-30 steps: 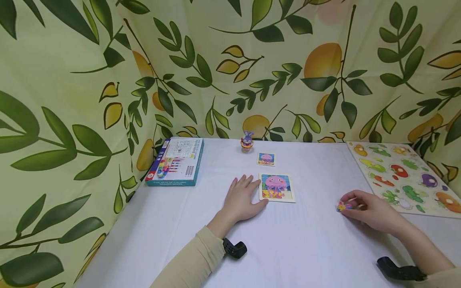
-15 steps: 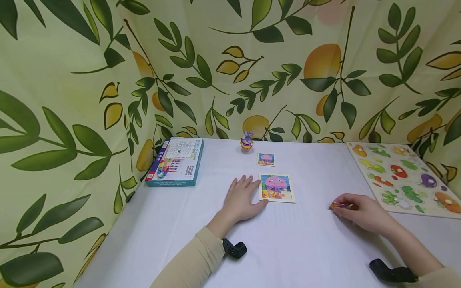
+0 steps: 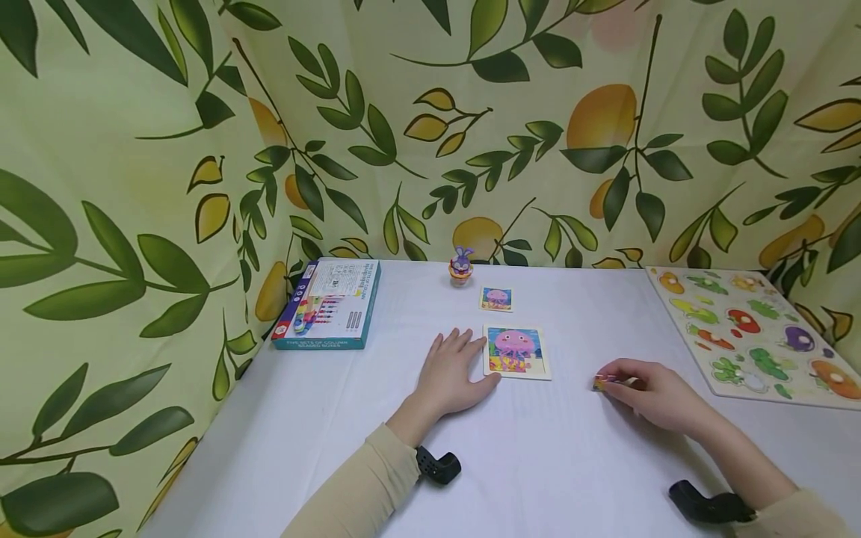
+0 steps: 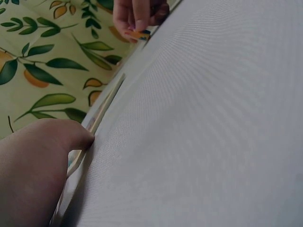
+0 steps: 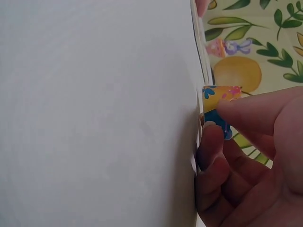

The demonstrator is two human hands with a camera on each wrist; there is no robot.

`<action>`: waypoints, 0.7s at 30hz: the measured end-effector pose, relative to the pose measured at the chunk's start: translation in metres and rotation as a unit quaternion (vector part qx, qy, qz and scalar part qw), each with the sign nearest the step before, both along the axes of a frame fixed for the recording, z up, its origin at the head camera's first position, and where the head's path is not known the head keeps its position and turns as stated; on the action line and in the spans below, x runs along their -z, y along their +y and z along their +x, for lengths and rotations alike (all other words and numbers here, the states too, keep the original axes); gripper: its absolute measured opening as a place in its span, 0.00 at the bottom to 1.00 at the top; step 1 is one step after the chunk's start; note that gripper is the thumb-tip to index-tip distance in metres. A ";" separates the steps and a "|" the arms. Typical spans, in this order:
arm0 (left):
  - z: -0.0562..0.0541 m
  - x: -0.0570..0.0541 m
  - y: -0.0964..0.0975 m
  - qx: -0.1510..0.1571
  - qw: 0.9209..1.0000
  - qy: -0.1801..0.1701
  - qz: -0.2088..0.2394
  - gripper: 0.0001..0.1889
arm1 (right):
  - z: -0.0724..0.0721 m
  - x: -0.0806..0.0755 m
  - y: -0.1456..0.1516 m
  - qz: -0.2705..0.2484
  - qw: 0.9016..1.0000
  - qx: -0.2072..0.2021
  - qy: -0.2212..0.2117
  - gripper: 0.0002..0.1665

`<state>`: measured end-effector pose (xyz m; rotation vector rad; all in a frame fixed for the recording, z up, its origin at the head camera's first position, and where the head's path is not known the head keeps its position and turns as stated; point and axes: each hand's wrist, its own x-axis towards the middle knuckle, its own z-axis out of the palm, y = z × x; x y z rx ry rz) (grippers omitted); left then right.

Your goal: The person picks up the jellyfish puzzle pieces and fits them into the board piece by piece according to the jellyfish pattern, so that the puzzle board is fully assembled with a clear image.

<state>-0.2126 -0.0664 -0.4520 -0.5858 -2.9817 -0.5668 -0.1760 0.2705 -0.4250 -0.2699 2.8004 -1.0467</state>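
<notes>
In the head view a square jigsaw puzzle (image 3: 548, 366) with a pink jellyfish picture lies mid-table. A pale gap shows at its lower right corner. My left hand (image 3: 452, 381) lies spread on the cloth, its thumb and index fingertips at the puzzle's left side; the left wrist view has that thumb (image 4: 78, 135) against the frame's edge. To the right of the puzzle, my right hand (image 3: 649, 392) pinches a puzzle piece (image 3: 601, 383) between thumb and fingers, low over the table. Up close, the right wrist view shows the piece (image 5: 210, 101) as yellow and blue with pink and blue patterns.
A small jellyfish picture card (image 3: 496, 299) lies behind the puzzle, with a purple rabbit-eared figurine (image 3: 461, 265) farther back. At the left stands a flat teal-edged box (image 3: 329, 302). A vegetable peg board (image 3: 733, 340) lies at the right. Leaf-patterned cloth (image 3: 430, 90) hangs around the table.
My right hand has slid left toward the puzzle with the puzzle piece in its fingers, and the piece has turned a little. The left hand has stayed in place.
</notes>
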 end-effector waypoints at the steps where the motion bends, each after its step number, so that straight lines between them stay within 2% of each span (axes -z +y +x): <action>1: 0.000 0.000 0.000 0.000 1.000 0.000 0.001 0.37 | 0.000 0.000 -0.002 -0.002 1.000 0.000 -0.001 0.11; 21: -0.001 0.002 0.000 0.000 1.000 -0.001 0.007 0.37 | -0.013 0.001 -0.039 -0.026 1.000 0.007 0.012 0.14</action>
